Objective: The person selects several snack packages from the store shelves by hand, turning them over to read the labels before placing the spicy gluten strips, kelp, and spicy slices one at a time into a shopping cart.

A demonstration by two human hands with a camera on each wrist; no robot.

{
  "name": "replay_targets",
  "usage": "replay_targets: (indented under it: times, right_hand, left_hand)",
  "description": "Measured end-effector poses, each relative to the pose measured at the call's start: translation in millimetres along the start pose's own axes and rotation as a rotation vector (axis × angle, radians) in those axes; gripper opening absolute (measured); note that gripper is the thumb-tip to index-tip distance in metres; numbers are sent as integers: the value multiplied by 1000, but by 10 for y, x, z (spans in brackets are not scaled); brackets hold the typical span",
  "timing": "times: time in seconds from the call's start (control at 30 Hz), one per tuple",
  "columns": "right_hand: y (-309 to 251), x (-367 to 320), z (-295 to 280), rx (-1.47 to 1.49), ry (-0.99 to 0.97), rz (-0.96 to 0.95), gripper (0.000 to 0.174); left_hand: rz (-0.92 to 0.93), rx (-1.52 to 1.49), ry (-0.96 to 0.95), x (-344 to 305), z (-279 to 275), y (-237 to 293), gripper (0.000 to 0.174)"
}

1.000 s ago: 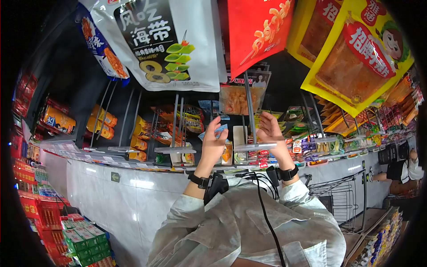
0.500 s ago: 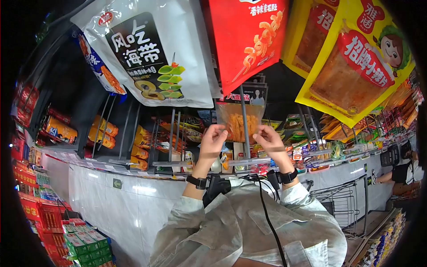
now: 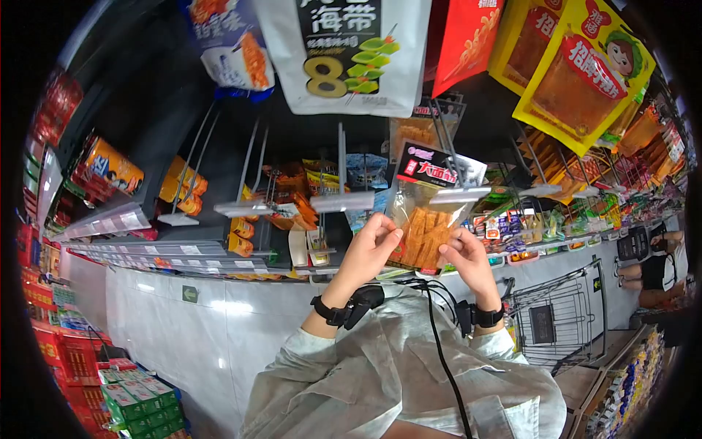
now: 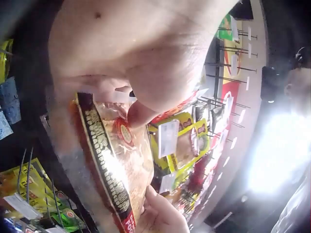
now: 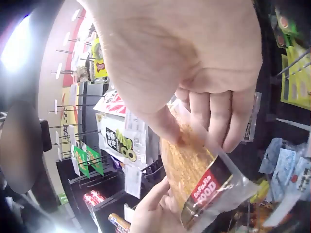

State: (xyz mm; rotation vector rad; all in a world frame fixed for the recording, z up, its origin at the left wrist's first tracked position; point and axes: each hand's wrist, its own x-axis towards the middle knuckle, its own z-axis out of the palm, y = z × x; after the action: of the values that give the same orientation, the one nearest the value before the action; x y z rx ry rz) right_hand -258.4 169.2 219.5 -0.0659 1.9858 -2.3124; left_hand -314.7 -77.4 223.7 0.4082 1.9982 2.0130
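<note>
A clear snack bag [image 3: 424, 227] of orange-brown strips, with a black header, is held up between both hands in front of the shelf. My left hand [image 3: 371, 252] pinches its left edge, thumb on the front. On the opposite edge, my right hand [image 3: 472, 262] grips it the same way. The bag leans, and its header overlaps a hook's clear label holder [image 3: 461, 194] in the head view. Black and red printing on the bag [image 5: 187, 160] shows in the right wrist view, with the right thumb pressed on the plastic.
Another bag of the same look [image 3: 417, 130] hangs behind on a hook. Above hang a white seaweed packet [image 3: 351, 66], a red packet [image 3: 468, 47] and yellow packets [image 3: 585, 80]. Metal hooks jut toward me. A shopping cart [image 3: 559, 322] stands at right, and green boxes [image 3: 139, 399] are stacked at lower left.
Both hands rose empty, then took the hanging snack bag by its sides. Now the bag is lower, nearer to me and tilted. The head view has shifted, moving the hanging packets across it.
</note>
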Motion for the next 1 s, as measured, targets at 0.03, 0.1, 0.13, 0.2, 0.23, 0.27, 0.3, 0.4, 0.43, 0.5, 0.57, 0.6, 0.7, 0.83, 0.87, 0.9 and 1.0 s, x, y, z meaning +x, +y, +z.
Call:
replay_targets:
  times: [0.03,0.1,0.13,0.2,0.23,0.27,0.3,0.4,0.43,0.5,0.57,0.6,0.7,0.83,0.87,0.9,1.0]
  right_hand:
    - [5,-120,66,3,9,-18,19]
    - [-21,-359,233,3,24,-22,21]
    - [-53,-477,324,13,24,-45,21]
    - [-100,-717,463,6,19,-62,21]
    - [-96,-834,524,3,38,-55,21]
    - [-84,-946,588,1,56,-49,21]
    - [-65,-1052,660,1,75,-42,21]
    - [5,-1410,904,-39,168,15,20]
    - [9,-1523,967,-58,201,42,20]
    - [-13,-1761,1050,-170,232,75,22]
    - [68,-1999,1081,-228,266,112,22]
    - [93,-2102,1077,-237,284,149,20]
    - [39,-2360,1130,-227,312,165,20]
    - [74,-2619,1069,-256,378,160,19]
    - [71,-2678,1049,-257,389,154,19]
    - [68,-2747,1030,-257,401,149,19]
    - [114,-2971,946,-220,475,150,18]
  left_hand:
    - [18,-15,5,-109,-10,59,13]
    - [51,-50,-3,-319,1,152,10]
    - [82,-56,13,-417,13,156,10]
    - [68,11,-11,-603,-29,139,15]
    - [62,45,-22,-702,-50,127,18]
    - [42,33,-37,-811,-56,140,19]
    - [49,46,-38,-908,-57,99,19]
    - [43,31,-68,-1234,-45,-18,17]
    - [20,-7,-78,-1333,-34,-80,17]
    - [-36,-96,-90,-1512,42,-231,16]
    - [-44,-123,-96,-1680,137,-324,15]
    - [-46,-137,-110,-1744,185,-382,15]
    - [-58,-123,-182,-1933,290,-468,13]
    - [-69,-167,-234,-2050,490,-522,19]
    - [-64,-165,-245,-2061,542,-522,19]
    - [-60,-164,-257,-2070,600,-522,19]
    - [-110,-215,-323,-2085,817,-556,19]
